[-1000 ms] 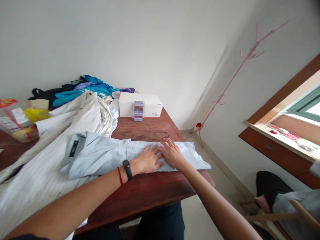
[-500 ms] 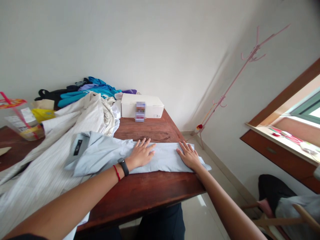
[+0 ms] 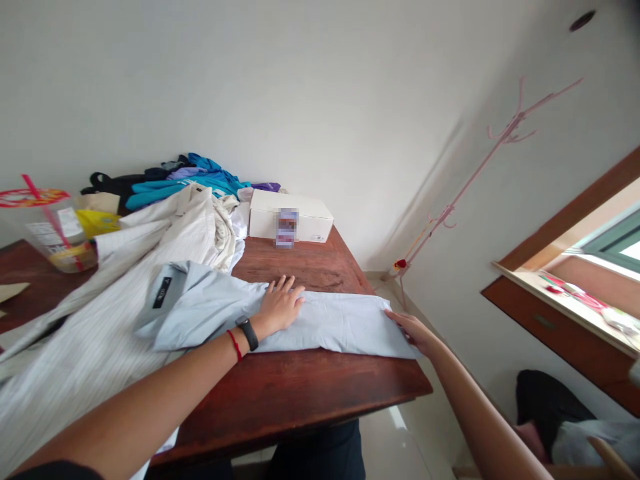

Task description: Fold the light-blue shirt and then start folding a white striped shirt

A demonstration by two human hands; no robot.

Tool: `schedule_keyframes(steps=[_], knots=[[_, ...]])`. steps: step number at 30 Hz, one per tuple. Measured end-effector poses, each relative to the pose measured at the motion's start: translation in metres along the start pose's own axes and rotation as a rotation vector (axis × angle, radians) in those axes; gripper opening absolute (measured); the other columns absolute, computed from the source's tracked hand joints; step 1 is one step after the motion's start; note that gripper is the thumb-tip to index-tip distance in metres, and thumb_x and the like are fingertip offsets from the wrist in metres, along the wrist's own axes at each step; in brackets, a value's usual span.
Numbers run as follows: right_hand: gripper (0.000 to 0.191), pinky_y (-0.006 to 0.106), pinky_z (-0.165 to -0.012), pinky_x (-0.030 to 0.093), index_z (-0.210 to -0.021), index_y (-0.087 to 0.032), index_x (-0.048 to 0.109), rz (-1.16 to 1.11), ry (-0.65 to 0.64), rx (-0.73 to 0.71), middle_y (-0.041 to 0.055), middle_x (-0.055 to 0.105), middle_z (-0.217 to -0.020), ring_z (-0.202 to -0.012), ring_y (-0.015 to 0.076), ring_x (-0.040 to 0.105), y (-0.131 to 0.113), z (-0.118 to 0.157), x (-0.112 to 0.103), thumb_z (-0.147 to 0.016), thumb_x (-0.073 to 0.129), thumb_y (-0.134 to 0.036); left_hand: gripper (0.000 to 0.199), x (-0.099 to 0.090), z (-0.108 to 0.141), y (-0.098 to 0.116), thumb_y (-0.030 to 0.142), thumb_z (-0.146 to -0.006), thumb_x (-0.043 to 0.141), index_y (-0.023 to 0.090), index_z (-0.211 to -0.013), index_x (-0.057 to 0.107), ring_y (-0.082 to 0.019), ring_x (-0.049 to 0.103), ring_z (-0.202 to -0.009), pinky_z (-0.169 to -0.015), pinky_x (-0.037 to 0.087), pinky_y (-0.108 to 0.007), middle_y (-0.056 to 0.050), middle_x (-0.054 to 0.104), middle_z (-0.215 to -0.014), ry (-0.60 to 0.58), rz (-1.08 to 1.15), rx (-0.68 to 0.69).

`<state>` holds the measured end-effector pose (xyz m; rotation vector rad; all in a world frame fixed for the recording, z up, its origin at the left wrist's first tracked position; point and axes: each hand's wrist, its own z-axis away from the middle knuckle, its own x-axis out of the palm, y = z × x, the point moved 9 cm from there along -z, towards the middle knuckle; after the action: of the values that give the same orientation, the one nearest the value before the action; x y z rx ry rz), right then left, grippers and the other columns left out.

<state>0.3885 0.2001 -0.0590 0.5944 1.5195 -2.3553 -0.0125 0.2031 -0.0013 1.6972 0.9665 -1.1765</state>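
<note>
A light blue shirt point(image 3: 345, 320) lies folded into a long strip along the table's front. Its collar, with a black label, is at the left end. My left hand point(image 3: 281, 308) rests flat on the middle of the shirt, fingers spread; a black band and a red cord circle that wrist. At the strip's right end, my right hand point(image 3: 411, 331) has its fingers closed on the edge of the cloth. Part of its grip is hidden under the hand. A cream striped garment point(image 3: 110, 300) lies to the left, partly beneath the shirt's collar end.
Behind the shirt, a white box point(image 3: 310, 217) stands on the brown wooden table point(image 3: 280, 390). A heap of blue and dark clothes point(image 3: 195, 177) is at the back left. Further left stands a plastic cup point(image 3: 55, 233) with a straw. A pink coat rack point(image 3: 470, 170) leans into view at right.
My right hand has moved from lying flat on the shirt to its right edge and closed there. The left hand stays on the cloth. The view has shifted slightly.
</note>
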Motion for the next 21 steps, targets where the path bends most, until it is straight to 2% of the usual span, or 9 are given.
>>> schedule_keyframes(steps=[2,7,12,17,21], knots=[[0.052,0.029,-0.065,0.055,-0.104,-0.015,0.073,-0.018,-0.017,0.036,0.0096,0.078,-0.090,-0.078,0.0225,0.072,-0.001,0.001,-0.003,-0.078,0.079,-0.060,0.039,-0.002,0.000,-0.001,0.037,-0.106,0.044,0.022,-0.137,0.064,-0.039,0.037,-0.150,-0.119,0.032,-0.058,-0.016,0.048,-0.158,0.027,-0.001,-0.003],[0.046,0.029,-0.072,0.059,-0.105,-0.012,0.073,-0.176,-0.222,0.082,0.0156,0.079,-0.107,-0.083,0.0233,0.075,-0.006,0.002,0.006,-0.077,0.085,-0.046,0.036,-0.001,0.000,0.000,0.036,-0.106,0.045,0.022,-0.133,0.064,-0.038,0.038,-0.149,-0.118,0.034,-0.058,-0.015,0.051,-0.155,0.067,-0.001,0.023],[0.037,0.031,-0.073,0.061,-0.103,-0.011,0.074,-0.169,-0.252,0.090,0.0159,0.080,-0.104,-0.084,0.0245,0.076,-0.014,0.007,0.004,-0.081,0.083,-0.040,0.041,0.003,0.001,-0.001,0.039,-0.106,0.044,0.021,-0.137,0.062,-0.039,0.035,-0.151,-0.119,0.032,-0.059,-0.016,0.048,-0.158,0.067,-0.001,0.018],[0.029,0.035,-0.073,0.063,-0.102,-0.013,0.073,-0.241,-0.203,0.073,0.0155,0.080,-0.099,-0.080,0.0259,0.076,-0.034,0.023,-0.006,-0.083,0.078,-0.034,0.049,0.006,-0.003,0.007,0.047,-0.105,0.042,0.021,-0.143,0.059,-0.039,0.030,-0.153,-0.121,0.026,-0.060,-0.016,0.044,-0.161,0.029,0.054,0.020],[0.023,0.035,-0.067,0.062,-0.098,-0.017,0.072,-0.177,-0.046,0.002,0.0142,0.079,-0.092,-0.074,0.0268,0.076,-0.052,0.039,-0.042,-0.083,0.074,-0.034,0.052,0.012,-0.011,0.026,0.048,-0.104,0.041,0.021,-0.145,0.058,-0.039,0.027,-0.154,-0.122,0.022,-0.061,-0.016,0.041,-0.162,0.007,0.128,0.047]])
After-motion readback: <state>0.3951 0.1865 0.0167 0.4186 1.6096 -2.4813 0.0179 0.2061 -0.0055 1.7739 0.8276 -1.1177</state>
